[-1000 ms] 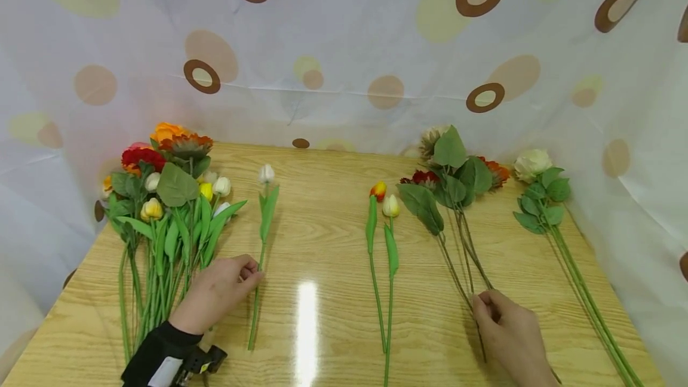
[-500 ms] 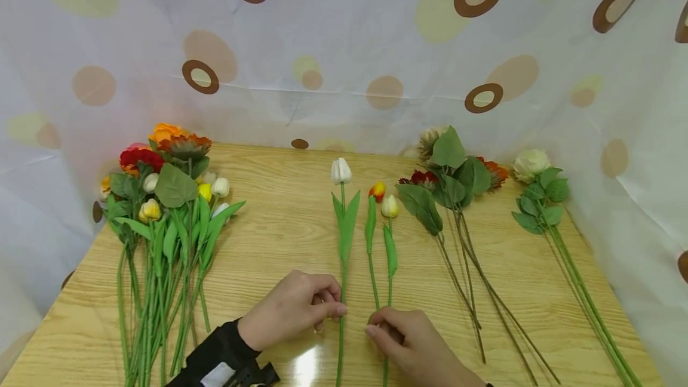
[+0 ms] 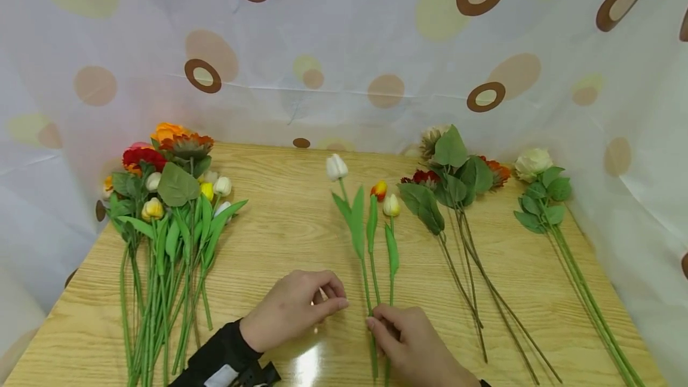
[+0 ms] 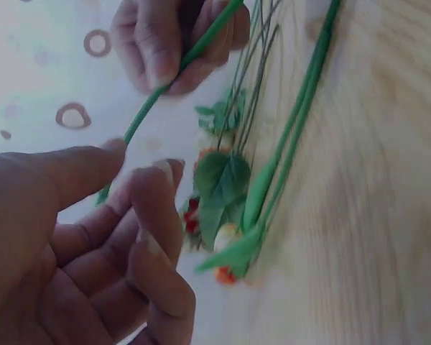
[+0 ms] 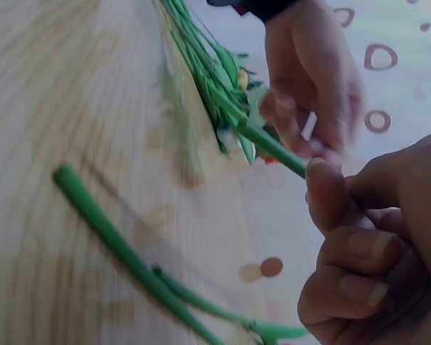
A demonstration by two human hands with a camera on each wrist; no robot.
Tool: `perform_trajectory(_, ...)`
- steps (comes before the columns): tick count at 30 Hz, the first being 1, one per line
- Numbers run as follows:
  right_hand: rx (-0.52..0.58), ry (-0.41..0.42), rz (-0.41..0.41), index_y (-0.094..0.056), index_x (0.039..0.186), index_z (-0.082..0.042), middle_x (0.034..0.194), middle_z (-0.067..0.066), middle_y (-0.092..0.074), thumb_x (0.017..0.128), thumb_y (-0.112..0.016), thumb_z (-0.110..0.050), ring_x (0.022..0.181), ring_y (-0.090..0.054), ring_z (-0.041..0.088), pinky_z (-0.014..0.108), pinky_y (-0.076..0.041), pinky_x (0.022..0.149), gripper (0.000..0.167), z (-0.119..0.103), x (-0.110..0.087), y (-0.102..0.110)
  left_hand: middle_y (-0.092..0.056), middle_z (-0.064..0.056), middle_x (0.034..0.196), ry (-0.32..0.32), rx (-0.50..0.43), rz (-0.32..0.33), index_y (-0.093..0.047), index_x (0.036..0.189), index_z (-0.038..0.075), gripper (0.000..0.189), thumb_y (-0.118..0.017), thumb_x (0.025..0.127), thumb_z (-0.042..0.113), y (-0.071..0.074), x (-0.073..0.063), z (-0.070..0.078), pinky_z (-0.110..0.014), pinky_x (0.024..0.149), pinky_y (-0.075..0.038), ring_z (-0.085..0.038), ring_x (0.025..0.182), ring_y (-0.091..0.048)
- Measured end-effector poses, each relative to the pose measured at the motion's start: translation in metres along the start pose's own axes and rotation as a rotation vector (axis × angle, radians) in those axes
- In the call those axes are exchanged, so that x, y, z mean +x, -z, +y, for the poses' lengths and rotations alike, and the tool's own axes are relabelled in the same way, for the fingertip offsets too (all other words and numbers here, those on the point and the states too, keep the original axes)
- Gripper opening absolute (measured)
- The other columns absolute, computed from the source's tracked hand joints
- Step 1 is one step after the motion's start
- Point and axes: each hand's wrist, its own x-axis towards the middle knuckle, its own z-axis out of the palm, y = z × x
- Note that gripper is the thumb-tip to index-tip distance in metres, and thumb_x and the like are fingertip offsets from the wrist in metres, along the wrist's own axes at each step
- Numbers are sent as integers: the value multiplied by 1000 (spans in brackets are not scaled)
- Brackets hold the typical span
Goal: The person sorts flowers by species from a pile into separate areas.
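Observation:
A white tulip [image 3: 337, 167] leans to the left over the middle of the wooden table. My right hand [image 3: 416, 342] pinches its green stem between thumb and forefinger, as the right wrist view shows too. Just left of that stem is my left hand [image 3: 295, 309], fingers loosely bent and holding nothing; a small gap separates its fingertips from the stem in the head view. Beside the white tulip lie an orange-red tulip [image 3: 378, 190] and a pale yellow tulip [image 3: 392, 205], their lower stems partly hidden by my right hand.
A large pile of mixed flowers [image 3: 177, 190] lies on the left of the table [image 3: 301, 214]. Right of the tulips are several brown-stemmed flowers [image 3: 451, 190], then cream roses [image 3: 533, 164] near the right edge. A patterned curtain [image 3: 344, 46] hangs behind.
My left hand brought the white tulip rightward from beside the pile and let go of it. My right hand left the brown stems, came to the middle and took the tulip's stem.

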Motion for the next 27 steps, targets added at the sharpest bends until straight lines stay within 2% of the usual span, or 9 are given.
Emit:
perform_trajectory(5,-115,-189,66,-59,78,-14,55,-10,-52,98,-50,-18,40,-42,-2,19,-34,35,22,4,-6,17,-58,18,78,178,208,152,-63,92,27,5,-61,90,31,31,-18,-17,-23,54,-43,3,62,-52)
perform_trajectory(9,-174,-309,71,-60,78,-14,54,-11,-52,98,-49,-23,40,-44,2,21,-35,36,24,9,-11,25,-58,13,82,320,309,239,-63,95,24,6,-60,92,29,55,-35,-32,-25,55,-41,0,62,-51)
perform_trajectory(13,-197,-316,79,-60,77,-14,53,-11,-51,98,-49,-23,40,-45,2,20,-35,35,25,14,-12,26,-60,4,85,346,420,331,-62,99,17,16,-58,93,31,71,-51,-44,-27,50,-39,-5,60,-51)
perform_trajectory(15,-202,-294,87,-60,77,-13,53,-11,-51,97,-50,-22,40,-46,2,19,-35,35,24,16,-11,26,-60,-1,85,324,523,392,-61,102,12,26,-57,93,36,73,-60,-59,-26,46,-33,-9,54,-48)
perform_trajectory(17,-208,-284,89,-60,77,-13,53,-12,-51,97,-50,-21,40,-46,1,19,-35,36,24,17,-10,25,-59,-6,83,319,629,447,-62,103,8,31,-63,89,35,75,-66,-63,-28,41,-29,-13,46,-43)
perform_trajectory(20,-235,-289,81,-61,76,-13,53,-14,-50,97,-51,-22,40,-43,0,20,-36,37,25,18,-9,24,-55,-14,79,356,764,443,-60,101,-1,40,-73,80,32,77,-72,-68,-30,38,-26,-19,42,-38)
perform_trajectory(22,-253,-318,64,-61,75,-13,52,-14,-48,97,-51,-23,40,-41,0,21,-36,37,26,18,-9,23,-52,-16,75,411,797,389,-58,93,-4,42,-78,75,28,79,-73,-60,-32,36,-28,-19,42,-36)
perform_trajectory(25,-272,-371,39,-61,75,-14,51,-13,-47,96,-52,-25,40,-40,1,21,-36,38,26,20,-8,23,-46,-15,70,459,839,324,-53,84,-3,43,-78,74,31,77,-75,-61,-32,37,-27,-19,42,-35)
perform_trajectory(27,-290,-410,24,-61,74,-15,51,-13,-45,96,-54,-25,40,-39,1,21,-36,39,24,21,-8,22,-43,-14,67,441,867,337,-51,79,-1,42,-79,74,31,76,-76,-62,-32,37,-25,-18,39,-32)
